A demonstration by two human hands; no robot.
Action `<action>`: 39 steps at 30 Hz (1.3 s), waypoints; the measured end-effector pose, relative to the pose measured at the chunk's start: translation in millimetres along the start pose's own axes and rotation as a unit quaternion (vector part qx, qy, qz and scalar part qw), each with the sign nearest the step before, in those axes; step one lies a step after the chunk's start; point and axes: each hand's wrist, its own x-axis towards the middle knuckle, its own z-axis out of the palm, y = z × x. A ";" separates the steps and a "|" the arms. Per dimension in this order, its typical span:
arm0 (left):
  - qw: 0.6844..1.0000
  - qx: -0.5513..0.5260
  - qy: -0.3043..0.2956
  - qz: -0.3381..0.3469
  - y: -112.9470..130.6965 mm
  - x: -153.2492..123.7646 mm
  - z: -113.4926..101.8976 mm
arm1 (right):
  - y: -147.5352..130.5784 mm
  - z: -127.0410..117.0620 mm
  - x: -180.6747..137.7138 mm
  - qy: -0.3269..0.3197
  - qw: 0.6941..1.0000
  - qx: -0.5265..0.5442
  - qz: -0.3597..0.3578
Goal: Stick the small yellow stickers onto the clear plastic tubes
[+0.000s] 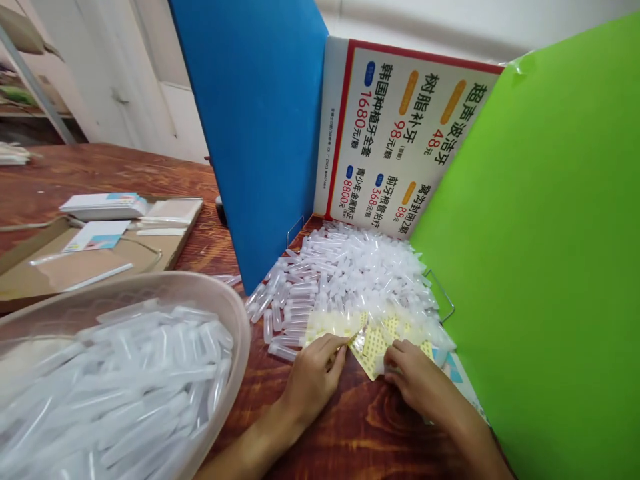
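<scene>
My left hand (320,370) is closed, its thumb and fingertips pinching the edge of a yellow dotted sheet (371,357) at the front of the pile. At the right side of that sheet, my right hand (413,373) has its fingers curled together. A small whitish piece (380,365) shows at its fingertips; it may be a tube end, but the fingers hide most of it. Behind both hands lies a heap of small clear plastic tubes (350,267) with whitish caps. More yellow dotted sheets (393,325) lie along its front edge.
A large translucent tub (243,333) of clear tubes stands at left front. Blue (260,133) and green (550,233) boards with a printed panel (407,133) wall in the heap. A cardboard tray (185,233) holding cards sits on the wooden table (165,163).
</scene>
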 end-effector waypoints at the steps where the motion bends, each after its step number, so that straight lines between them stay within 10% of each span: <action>1: 1.000 -0.014 0.011 0.004 0.9 -0.6 0.3 | -3.5 1.6 0.5 0.019 0.999 0.044 0.004; 4: 0.998 -0.036 0.036 0.028 2.9 -4.1 3.2 | -19.1 11.2 0.1 0.026 0.952 0.303 0.009; 8: 0.997 -0.025 0.027 0.075 5.8 -8.6 8.4 | -36.4 41.4 -0.8 -0.020 0.780 0.625 0.019; 10: 0.996 -0.008 0.006 0.084 7.1 -9.3 9.0 | -39.1 57.0 0.9 0.022 0.743 0.668 0.048; 17: 0.989 0.060 -0.007 0.134 11.4 -7.5 1.3 | -33.1 64.0 2.4 0.100 0.835 0.527 0.126; 24: 0.994 0.013 -0.017 0.109 10.3 -5.0 1.8 | -27.3 65.1 1.1 0.066 0.770 0.624 0.113; 39: 0.996 -0.072 -0.048 0.011 11.9 -0.8 -0.1 | -32.8 56.8 0.5 0.110 0.907 0.405 0.029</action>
